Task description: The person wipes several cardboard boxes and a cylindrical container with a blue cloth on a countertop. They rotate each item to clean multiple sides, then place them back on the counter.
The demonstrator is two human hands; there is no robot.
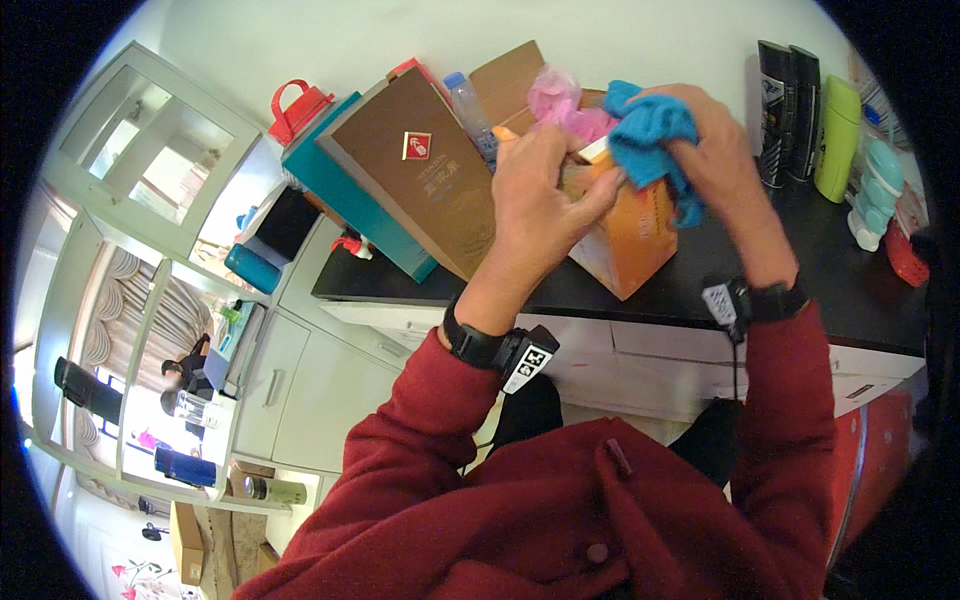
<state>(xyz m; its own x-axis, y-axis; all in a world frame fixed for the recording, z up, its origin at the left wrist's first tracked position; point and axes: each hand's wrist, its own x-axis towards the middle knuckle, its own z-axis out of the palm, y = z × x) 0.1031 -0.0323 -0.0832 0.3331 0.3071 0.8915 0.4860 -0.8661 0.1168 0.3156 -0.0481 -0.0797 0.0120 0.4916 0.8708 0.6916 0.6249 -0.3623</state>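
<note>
My right hand (709, 139) grips a crumpled blue cloth (652, 135), part of which hangs down beside an orange cardboard box (630, 240). My left hand (544, 191) pinches an orange-and-white piece (598, 154) against the cloth; whether that piece belongs to the box cannot be told. The box stands on a black tabletop (712, 285), one corner towards me, its top mostly hidden by both hands. Just behind my left fingers lies a pink plastic bag (559, 101).
Left of my hands lean a brown gift box (420, 165) and a teal box (360, 202), near a plastic bottle (469, 109). Black bottles (780, 112), a green bottle (836, 139) and a turquoise figure-shaped container (876, 187) stand at right. Shelving (255, 360) rises at left; a person sits beyond.
</note>
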